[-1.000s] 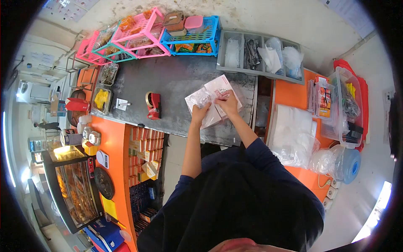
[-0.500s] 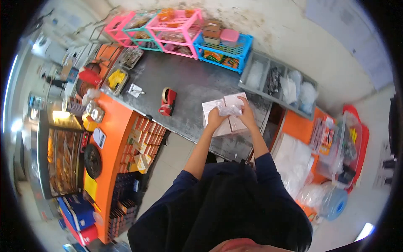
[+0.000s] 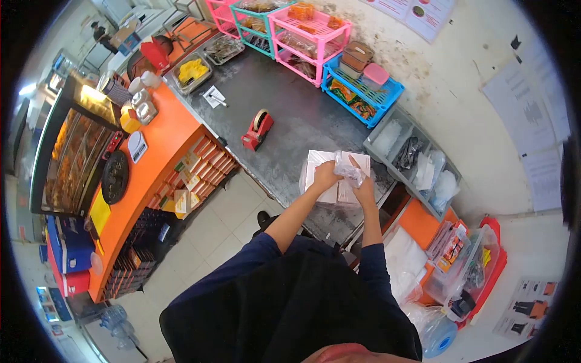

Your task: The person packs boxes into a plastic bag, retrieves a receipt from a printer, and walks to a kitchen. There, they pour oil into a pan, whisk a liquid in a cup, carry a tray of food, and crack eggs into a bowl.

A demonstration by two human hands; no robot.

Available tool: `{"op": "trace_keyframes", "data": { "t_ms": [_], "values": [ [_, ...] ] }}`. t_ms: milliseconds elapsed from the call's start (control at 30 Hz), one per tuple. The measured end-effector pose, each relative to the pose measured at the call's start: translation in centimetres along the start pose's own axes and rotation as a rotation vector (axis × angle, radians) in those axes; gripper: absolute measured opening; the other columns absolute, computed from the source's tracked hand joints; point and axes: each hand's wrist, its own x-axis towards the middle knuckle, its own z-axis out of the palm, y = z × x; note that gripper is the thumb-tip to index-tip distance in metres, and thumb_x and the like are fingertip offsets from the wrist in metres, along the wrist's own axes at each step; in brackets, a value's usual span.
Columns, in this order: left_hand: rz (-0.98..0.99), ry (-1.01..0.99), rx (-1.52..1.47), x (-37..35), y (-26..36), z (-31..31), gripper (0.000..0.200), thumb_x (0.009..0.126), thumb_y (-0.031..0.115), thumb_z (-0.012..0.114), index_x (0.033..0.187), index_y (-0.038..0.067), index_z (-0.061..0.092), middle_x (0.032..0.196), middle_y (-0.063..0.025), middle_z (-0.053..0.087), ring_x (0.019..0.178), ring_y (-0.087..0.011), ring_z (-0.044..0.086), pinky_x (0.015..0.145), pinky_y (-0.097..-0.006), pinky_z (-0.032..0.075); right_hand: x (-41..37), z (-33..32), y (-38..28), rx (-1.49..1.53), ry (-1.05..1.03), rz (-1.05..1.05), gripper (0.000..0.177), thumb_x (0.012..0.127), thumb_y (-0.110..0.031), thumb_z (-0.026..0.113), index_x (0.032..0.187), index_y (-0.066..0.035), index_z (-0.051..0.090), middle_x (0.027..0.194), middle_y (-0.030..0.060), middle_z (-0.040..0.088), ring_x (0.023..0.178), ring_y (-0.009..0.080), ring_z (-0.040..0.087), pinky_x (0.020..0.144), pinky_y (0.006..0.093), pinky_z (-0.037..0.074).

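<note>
A block of white-pink boxes (image 3: 319, 159), wrapped in clear plastic, lies on the dark metal table (image 3: 242, 91) in front of me. The plastic's gathered end (image 3: 349, 172) is bunched above the boxes. From the left side, my left hand (image 3: 327, 176) grips this bunched plastic with its fingers closed. My right hand (image 3: 365, 191) pinches it from the other side, its index finger pointing up along it. A red tape dispenser (image 3: 258, 129) with a roll of tape stands to the left of the boxes.
A grey divided bin (image 3: 396, 142) with plastic bags sits to the right of the boxes. Blue rack (image 3: 363, 91) and pink rack (image 3: 311, 42) line the wall. On the left, an orange counter (image 3: 172, 130) carries a scale (image 3: 137, 147). A clear tub (image 3: 466, 272) is at right.
The plastic has been drawn together into a tighter bunch, and my hands have come closer together around it. My view has turned, so everything sits differently in the picture.
</note>
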Motion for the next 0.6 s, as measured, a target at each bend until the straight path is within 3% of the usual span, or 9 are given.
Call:
{"op": "trace_keyframes", "data": {
  "t_ms": [67, 133, 167, 233, 333, 367, 433, 567, 600],
  "values": [
    [0.056, 0.046, 0.021, 0.0, -0.2, 0.4, 0.038, 0.058, 0.023, 0.078, 0.086, 0.002, 0.063, 0.087, -0.0184, 0.064, 0.086, -0.0344, 0.061, 0.074, -0.0423, 0.048, -0.4, 1.0, 1.8, -0.009, 0.007, 0.011, 0.066, 0.074, -0.001, 0.058, 0.134, -0.023, 0.044, 0.102, 0.0231, 0.061, 0.096, 0.0380, 0.059, 0.078, 0.0385, 0.047],
    [0.090, 0.069, 0.034, 0.8, -2.2, 2.6, 0.038, 0.058, 0.023, 0.078, 0.085, 0.002, 0.062, 0.088, -0.0184, 0.063, 0.087, -0.0344, 0.060, 0.075, -0.0424, 0.048, -1.1, 2.6, 4.9, -0.095, 0.238, 0.063, 0.067, 0.070, 0.004, 0.056, 0.132, -0.019, 0.045, 0.097, 0.0266, 0.060, 0.092, 0.0409, 0.058, 0.077, 0.0395, 0.046],
    [0.125, 0.080, 0.057, 0.8, -1.9, 2.5, 0.038, 0.058, 0.024, 0.077, 0.084, 0.002, 0.061, 0.089, -0.0184, 0.062, 0.088, -0.0344, 0.060, 0.076, -0.0424, 0.048, -0.9, 2.9, 4.7, -0.102, 0.232, 0.054, 0.067, 0.070, 0.004, 0.056, 0.132, -0.019, 0.045, 0.097, 0.0266, 0.060, 0.092, 0.0409, 0.058, 0.077, 0.0395, 0.046],
    [0.095, 0.072, 0.083, 0.5, -1.5, 2.4, 0.037, 0.060, 0.024, 0.076, 0.086, 0.001, 0.062, 0.089, -0.0189, 0.062, 0.089, -0.0348, 0.060, 0.076, -0.0427, 0.048, -0.8, 4.4, 4.4, -0.134, 0.456, -0.116, 0.077, 0.068, 0.008, 0.055, 0.138, -0.019, 0.039, 0.092, 0.0186, 0.064, 0.081, 0.0227, 0.062, 0.074, 0.0329, 0.046],
    [0.134, 0.007, 0.179, 0.3, 0.4, 0.8, 0.037, 0.061, 0.024, 0.075, 0.087, 0.001, 0.061, 0.089, -0.0187, 0.062, 0.089, -0.0351, 0.060, 0.077, -0.0430, 0.048, 0.5, 4.9, -1.3, -0.023, 0.644, -0.103, 0.078, 0.064, 0.010, 0.051, 0.137, -0.016, 0.040, 0.093, 0.0190, 0.063, 0.081, 0.0256, 0.061, 0.075, 0.0346, 0.046],
    [0.207, -0.047, 0.244, 0.1, 0.5, 0.4, 0.038, 0.060, 0.025, 0.075, 0.085, 0.001, 0.059, 0.089, -0.0181, 0.061, 0.089, -0.0349, 0.059, 0.077, -0.0430, 0.048, 0.3, 5.2, -0.6, -0.023, 0.641, -0.097, 0.078, 0.064, 0.010, 0.051, 0.137, -0.016, 0.040, 0.093, 0.0190, 0.063, 0.081, 0.0256, 0.061, 0.075, 0.0346, 0.046],
    [0.201, -0.044, 0.202, -0.2, 0.4, 0.0, 0.038, 0.061, 0.024, 0.075, 0.086, 0.001, 0.059, 0.089, -0.0179, 0.061, 0.089, -0.0352, 0.059, 0.077, -0.0432, 0.048, 0.3, 5.3, 1.6, 0.007, 0.612, 0.123, 0.079, 0.065, 0.008, 0.052, 0.138, -0.016, 0.038, 0.093, 0.0180, 0.064, 0.083, 0.0280, 0.062, 0.076, 0.0361, 0.047],
    [0.180, -0.054, 0.102, 0.0, -0.8, 0.9, 0.037, 0.061, 0.021, 0.074, 0.086, 0.000, 0.058, 0.093, -0.0188, 0.060, 0.092, -0.0369, 0.058, 0.079, -0.0442, 0.047, 0.9, 4.9, -1.2, -0.067, 0.674, 0.103, 0.080, 0.065, 0.007, 0.054, 0.139, -0.018, 0.036, 0.089, 0.0163, 0.064, 0.081, 0.0299, 0.062, 0.075, 0.0361, 0.047],
    [0.165, -0.054, 0.099, -0.2, -1.6, 0.9, 0.037, 0.061, 0.021, 0.074, 0.086, 0.000, 0.058, 0.093, -0.0188, 0.060, 0.092, -0.0369, 0.058, 0.079, -0.0442, 0.047, 1.0, 3.9, -0.3, -0.191, 0.676, 0.003, 0.079, 0.066, 0.006, 0.054, 0.139, -0.019, 0.036, 0.092, 0.0167, 0.063, 0.082, 0.0293, 0.062, 0.075, 0.0358, 0.047]
  ]
}}
